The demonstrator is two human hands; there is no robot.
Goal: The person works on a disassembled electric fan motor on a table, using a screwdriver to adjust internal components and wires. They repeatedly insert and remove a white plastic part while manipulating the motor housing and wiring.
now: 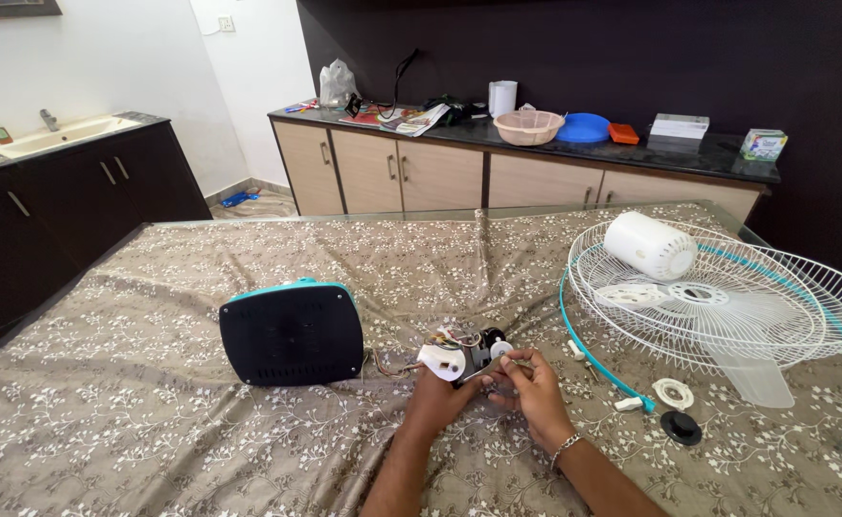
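Both hands met low in the middle of the head view, at about six o'clock from the centre of the table, which was covered by a brown cloth with a white floral print. The left hand was clenched around the underside of a small fan motor assembly, its grip closed on the dark body, with a white plastic piece and a bundle of coloured wires showing above the fingers. The right hand pinched a thin metal tool, likely a screwdriver, its tip set against the assembly's right side; the fingers were curled tight around the shaft, and a bracelet circled the wrist. The wires ran toward nine o'clock to a dark fan base with a teal edge, which stood on its side just beside the assembly. At about three o'clock from the hands lay a white wire fan guard with a teal rim, flat on the cloth, holding a white cylindrical motor cover and translucent fan blades. Near the guard's lower edge, at four o'clock from the hands, lay a white ring-shaped nut and a black round cap, close together but apart. Behind the table, at twelve o'clock, a cabinet carried a pink basket and a blue lid.
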